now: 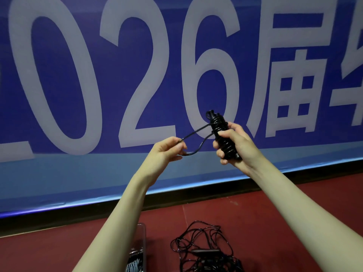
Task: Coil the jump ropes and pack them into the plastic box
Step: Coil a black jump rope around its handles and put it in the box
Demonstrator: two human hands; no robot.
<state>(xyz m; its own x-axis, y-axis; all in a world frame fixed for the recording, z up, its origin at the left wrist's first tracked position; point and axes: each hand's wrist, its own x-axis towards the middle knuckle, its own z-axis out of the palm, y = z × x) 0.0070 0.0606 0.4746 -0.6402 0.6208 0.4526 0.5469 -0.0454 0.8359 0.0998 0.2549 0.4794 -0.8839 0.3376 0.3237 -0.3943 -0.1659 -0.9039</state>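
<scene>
Right hand: my right hand (233, 144) is wrapped around a black jump rope bundle (224, 134), fingers curled across its front and thumb near the top, holding it upright and slightly tilted.
Bundle: the cord is wound in tight turns around the handles; the handle tips (213, 114) stick out above my fingers.
Left hand: my left hand (167, 150) is just to the left of the bundle and a little lower, pinching the free loop of cord (198, 138) between thumb and fingertips.
Loop: it runs from the upper part of the bundle out to my left hand and curves back under to the bundle's middle, both strands taut enough to hold an open eye shape.
Banner: behind the bundle hangs a blue banner (121, 81) with large pale numerals and characters; its lower edge sits above a dark skirting strip.
Floor: well below the bundle is a red floor (275, 209).
Loose rope: on the floor, below the bundle, lies a tangled black jump rope (204, 250) with one handle lying across it.
Plastic box: left of that tangle, partly hidden by my left forearm, stands the clear plastic box (142, 242), with pale cords visible inside near the bottom edge.
</scene>
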